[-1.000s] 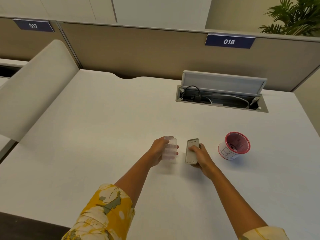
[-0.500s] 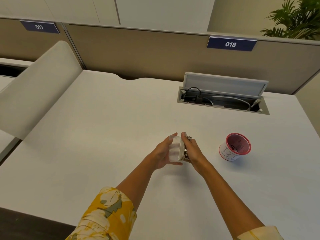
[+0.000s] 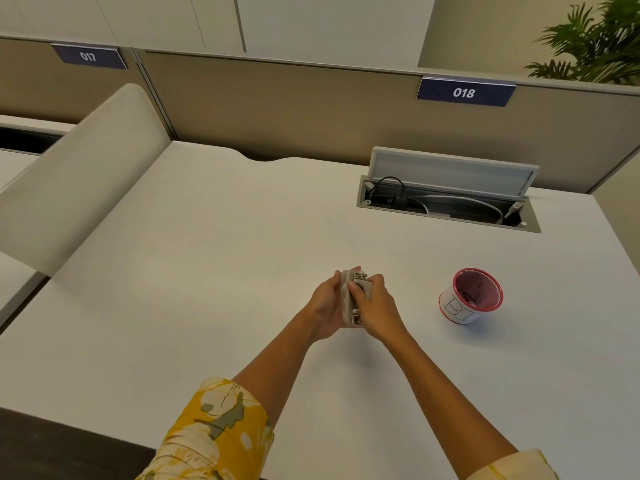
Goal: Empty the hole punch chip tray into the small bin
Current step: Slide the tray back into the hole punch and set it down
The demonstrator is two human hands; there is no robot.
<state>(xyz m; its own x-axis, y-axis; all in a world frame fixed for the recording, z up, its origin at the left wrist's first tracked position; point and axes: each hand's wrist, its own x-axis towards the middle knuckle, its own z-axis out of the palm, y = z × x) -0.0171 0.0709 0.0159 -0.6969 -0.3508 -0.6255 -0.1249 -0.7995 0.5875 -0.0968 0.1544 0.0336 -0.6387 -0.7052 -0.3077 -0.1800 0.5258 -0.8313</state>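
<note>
Both my hands are pressed together around a small beige hole punch (image 3: 356, 289) just above the white desk (image 3: 214, 271). My left hand (image 3: 325, 306) holds the translucent chip tray (image 3: 345, 299) flat against the punch's left side. My right hand (image 3: 375, 310) grips the punch body from the right, thumb across its top. The small bin (image 3: 471, 295), a white cup with a red rim and dark inside, stands on the desk a short way to the right of my hands, apart from them.
An open cable hatch (image 3: 450, 202) with its raised lid and wires lies in the desk at the back right. A padded divider (image 3: 79, 168) rises at the left. Partition panels labelled 017 and 018 run along the back. A plant (image 3: 595, 39) shows at the top right.
A second ago my hands were apart, the left with the tray and the right with the punch lying on the desk. They have come together and the tray now sits against the punch.
</note>
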